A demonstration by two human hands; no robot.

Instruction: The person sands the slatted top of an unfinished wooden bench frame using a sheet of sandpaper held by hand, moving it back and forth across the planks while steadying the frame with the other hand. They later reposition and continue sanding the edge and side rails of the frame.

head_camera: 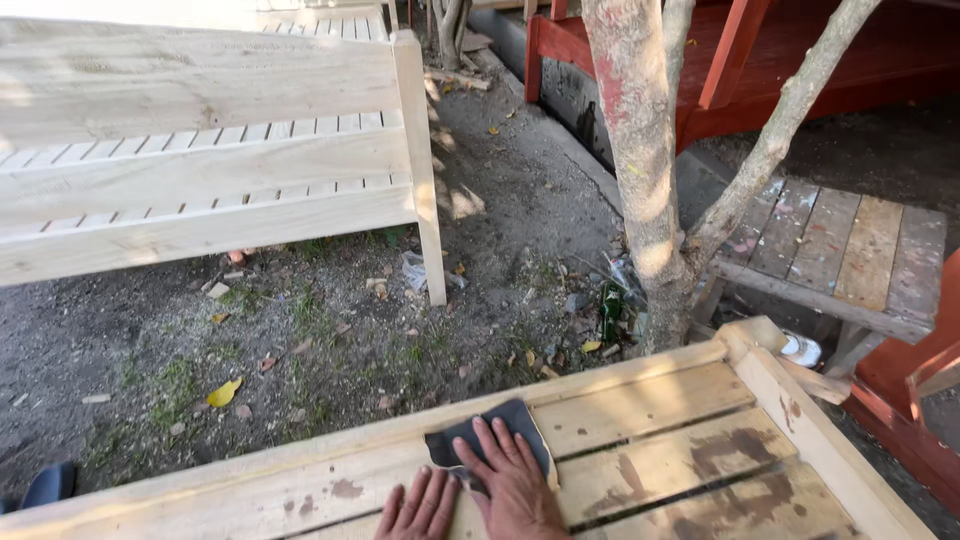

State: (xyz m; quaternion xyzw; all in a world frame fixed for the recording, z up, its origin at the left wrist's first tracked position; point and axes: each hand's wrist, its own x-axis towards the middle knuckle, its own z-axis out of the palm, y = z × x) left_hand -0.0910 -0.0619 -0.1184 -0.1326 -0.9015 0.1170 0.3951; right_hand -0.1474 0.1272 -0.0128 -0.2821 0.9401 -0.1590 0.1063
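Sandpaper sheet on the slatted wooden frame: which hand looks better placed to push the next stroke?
Probably the right hand: it lies flat on the dark sandpaper, fingers spread over it. The left hand rests beside it on the bare wooden frame, touching at most the sheet's edge.

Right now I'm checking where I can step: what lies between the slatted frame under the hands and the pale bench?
In the head view, dirt ground with grass patches, dry leaves and small litter.
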